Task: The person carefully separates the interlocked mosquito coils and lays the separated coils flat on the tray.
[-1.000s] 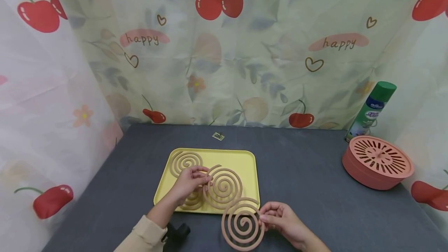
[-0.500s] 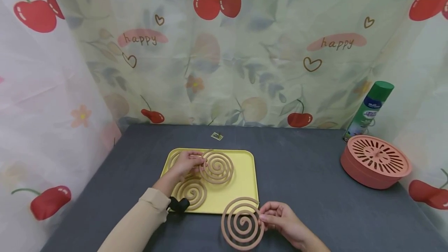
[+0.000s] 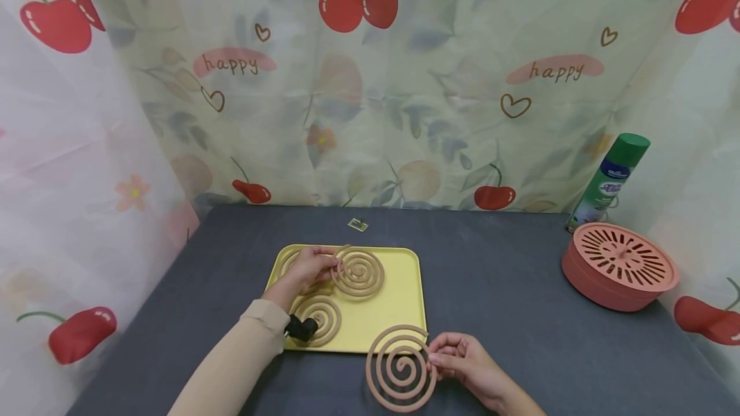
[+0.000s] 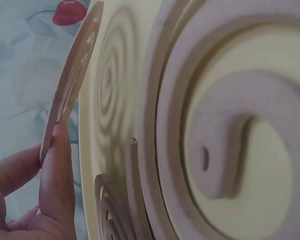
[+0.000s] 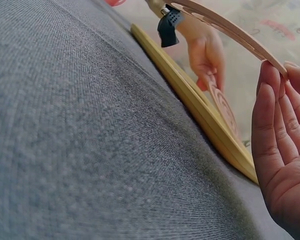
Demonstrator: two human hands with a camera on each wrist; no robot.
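My left hand (image 3: pixel 311 268) pinches the edge of a brown mosquito coil (image 3: pixel 358 271) over the back middle of the yellow tray (image 3: pixel 399 313). In the left wrist view this coil (image 4: pixel 72 70) is tilted and casts a spiral shadow on the tray. Thumb and fingers of my right hand (image 3: pixel 468 364) pinch a second coil (image 3: pixel 403 364) by its right edge, in front of the tray's near right corner. On the tray's near left lies another coil (image 3: pixel 331 329), partly behind the black wrist camera. A further coil (image 3: pixel 287 263) at the back left is mostly hidden by my left hand.
A round red vented box (image 3: pixel 621 268) stands at the right of the dark cloth-covered table (image 3: pixel 491 275), with a green spray can (image 3: pixel 609 178) behind it. A small metal stand (image 3: pixel 358 225) lies behind the tray. A printed curtain (image 3: pixel 393 114) encloses the back and sides.
My left hand has carried its coil back and slightly left, from the tray's middle to its rear, uncovering the near left coil. The right hand has stayed in place with its coil.
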